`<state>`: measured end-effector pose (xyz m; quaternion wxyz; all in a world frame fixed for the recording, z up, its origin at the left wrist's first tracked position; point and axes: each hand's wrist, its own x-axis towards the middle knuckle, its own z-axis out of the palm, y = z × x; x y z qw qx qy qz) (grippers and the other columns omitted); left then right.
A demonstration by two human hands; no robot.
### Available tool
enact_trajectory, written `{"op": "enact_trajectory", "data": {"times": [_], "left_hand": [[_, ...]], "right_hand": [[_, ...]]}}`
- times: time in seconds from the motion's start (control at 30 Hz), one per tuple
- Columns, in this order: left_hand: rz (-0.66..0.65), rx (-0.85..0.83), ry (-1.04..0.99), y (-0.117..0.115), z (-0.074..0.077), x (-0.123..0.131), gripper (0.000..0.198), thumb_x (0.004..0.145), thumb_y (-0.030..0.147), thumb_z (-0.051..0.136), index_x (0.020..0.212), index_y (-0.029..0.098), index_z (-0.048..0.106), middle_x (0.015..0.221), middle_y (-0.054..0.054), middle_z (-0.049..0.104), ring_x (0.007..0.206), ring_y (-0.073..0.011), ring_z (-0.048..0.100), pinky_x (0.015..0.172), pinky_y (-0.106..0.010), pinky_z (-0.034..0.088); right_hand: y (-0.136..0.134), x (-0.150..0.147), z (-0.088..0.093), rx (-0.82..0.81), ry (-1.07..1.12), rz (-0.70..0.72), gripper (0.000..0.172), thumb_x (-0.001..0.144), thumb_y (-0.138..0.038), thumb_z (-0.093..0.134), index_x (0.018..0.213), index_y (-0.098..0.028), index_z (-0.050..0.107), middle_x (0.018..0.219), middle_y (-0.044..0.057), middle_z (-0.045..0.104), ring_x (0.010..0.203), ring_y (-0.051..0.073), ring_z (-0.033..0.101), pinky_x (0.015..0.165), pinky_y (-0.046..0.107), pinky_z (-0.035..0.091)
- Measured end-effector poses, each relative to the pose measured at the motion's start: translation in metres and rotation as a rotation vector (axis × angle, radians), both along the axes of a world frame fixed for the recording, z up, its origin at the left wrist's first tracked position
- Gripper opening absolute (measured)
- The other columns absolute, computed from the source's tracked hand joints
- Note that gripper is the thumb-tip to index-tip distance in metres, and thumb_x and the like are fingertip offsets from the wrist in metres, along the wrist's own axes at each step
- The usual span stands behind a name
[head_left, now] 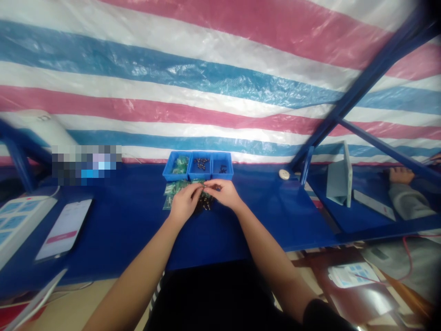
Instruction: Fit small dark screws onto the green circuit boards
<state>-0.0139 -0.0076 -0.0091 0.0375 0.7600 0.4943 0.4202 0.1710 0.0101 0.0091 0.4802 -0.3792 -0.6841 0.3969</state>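
Left hand (184, 202) and right hand (224, 193) meet, fingertips pinching a tiny piece (204, 185), likely best kept low over the pile of dark parts (206, 203).

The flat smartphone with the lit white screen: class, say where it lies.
In the head view the smartphone lies on the left of the blue table, beside a white button panel, well left of the left hand.

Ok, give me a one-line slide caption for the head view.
The left hand and right hand meet over dark parts beside green pieces on a blue bench, three blue bins behind.
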Motion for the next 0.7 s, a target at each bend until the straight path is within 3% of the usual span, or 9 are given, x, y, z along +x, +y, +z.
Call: {"op": "enact_trajectory", "data": {"times": [0.27,0.5,0.7], "left_hand": [[-0.032,-0.012,0.02,0.0,0.0014,-0.0009,0.024,0.096,0.033,0.048,0.106,0.022,0.067,0.104,-0.005,0.072,0.093,-0.0199,0.068,0.084,-0.03,0.052],[0.033,-0.068,0.001,-0.0016,0.0006,-0.0001,0.027,0.094,0.037,0.052,0.115,0.024,0.064,0.107,-0.004,0.072,0.09,-0.0199,0.069,0.079,-0.029,0.053],[-0.009,-0.035,-0.001,-0.0008,0.0009,-0.0001,0.025,0.096,0.034,0.049,0.108,0.023,0.067,0.107,-0.004,0.072,0.095,-0.02,0.069,0.084,-0.029,0.052]], "right_hand": [[-0.0004,0.0007,0.0011,0.017,0.005,0.018,0.032,0.078,-0.035,0.072,0.106,-0.018,0.072,0.09,0.006,0.074,0.076,0.016,0.066,0.073,0.03,0.055],[0.0001,-0.0004,0.0011,0.022,0.022,-0.011,0.03,0.079,-0.036,0.071,0.101,-0.017,0.073,0.092,0.007,0.075,0.076,0.016,0.067,0.073,0.03,0.055],[-0.0005,-0.0007,0.0023,0.017,0.027,0.014,0.032,0.078,-0.036,0.072,0.103,-0.017,0.073,0.092,0.007,0.074,0.077,0.016,0.067,0.074,0.03,0.054]]}}
